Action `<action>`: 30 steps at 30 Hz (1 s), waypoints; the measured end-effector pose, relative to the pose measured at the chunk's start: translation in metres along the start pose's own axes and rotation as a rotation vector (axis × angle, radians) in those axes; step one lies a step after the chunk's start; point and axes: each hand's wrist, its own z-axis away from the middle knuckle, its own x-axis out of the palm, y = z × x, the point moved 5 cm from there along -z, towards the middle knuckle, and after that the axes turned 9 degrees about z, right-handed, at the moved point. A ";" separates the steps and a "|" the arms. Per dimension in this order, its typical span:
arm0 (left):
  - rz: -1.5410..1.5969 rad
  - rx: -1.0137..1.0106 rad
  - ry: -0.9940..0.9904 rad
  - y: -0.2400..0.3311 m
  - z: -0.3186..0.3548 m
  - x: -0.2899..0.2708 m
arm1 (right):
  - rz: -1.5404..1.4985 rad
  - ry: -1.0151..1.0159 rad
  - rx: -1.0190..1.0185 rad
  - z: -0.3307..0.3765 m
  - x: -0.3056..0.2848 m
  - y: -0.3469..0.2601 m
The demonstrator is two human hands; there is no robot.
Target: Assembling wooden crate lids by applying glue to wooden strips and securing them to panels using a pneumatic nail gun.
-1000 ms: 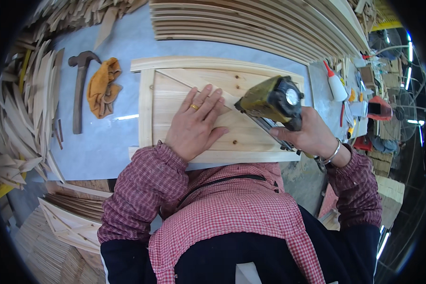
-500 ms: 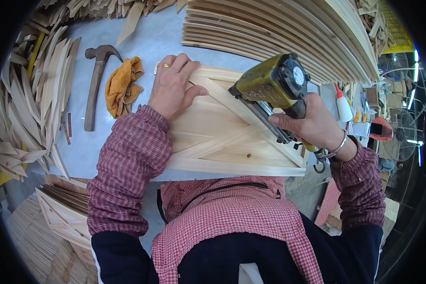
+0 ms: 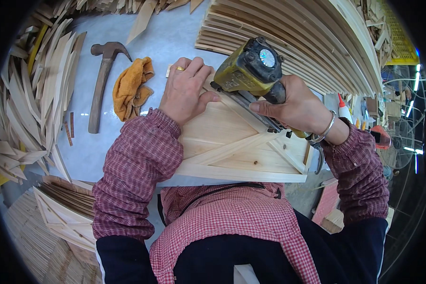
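My right hand (image 3: 300,102) is wrapped round the handle of a yellow-and-black nail gun (image 3: 241,73), its nose close to my left hand. Below the gun lies a pale wooden panel (image 3: 215,135) with a raised frame and crossing diagonal strips. My left hand (image 3: 187,90) grips the panel's far left corner, fingers curled over the far edge and thumb against a diagonal strip (image 3: 244,114). The gun covers part of that strip, and whether its nose touches the wood cannot be made out.
Left of the panel lie an orange cloth glove (image 3: 131,90) and a claw hammer (image 3: 102,85). Thin wood strips (image 3: 57,80) pile up at the left. Stacked boards (image 3: 288,42) stand at the back right. A white bottle with a red tip (image 3: 344,110) is at the right.
The nail gun has moved left along the diagonal strip, closer to my left hand. My left hand keeps its grip on the panel's corner. The whole view has shifted slightly.
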 end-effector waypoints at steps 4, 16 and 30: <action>-0.005 -0.025 -0.014 -0.001 0.001 0.001 | -0.029 -0.015 0.066 0.005 -0.002 0.001; -0.002 0.076 0.011 -0.002 0.005 -0.007 | -0.125 0.373 0.324 0.137 -0.013 0.136; -0.203 0.072 -0.167 0.061 -0.021 0.030 | 0.502 0.697 0.740 0.221 0.065 0.364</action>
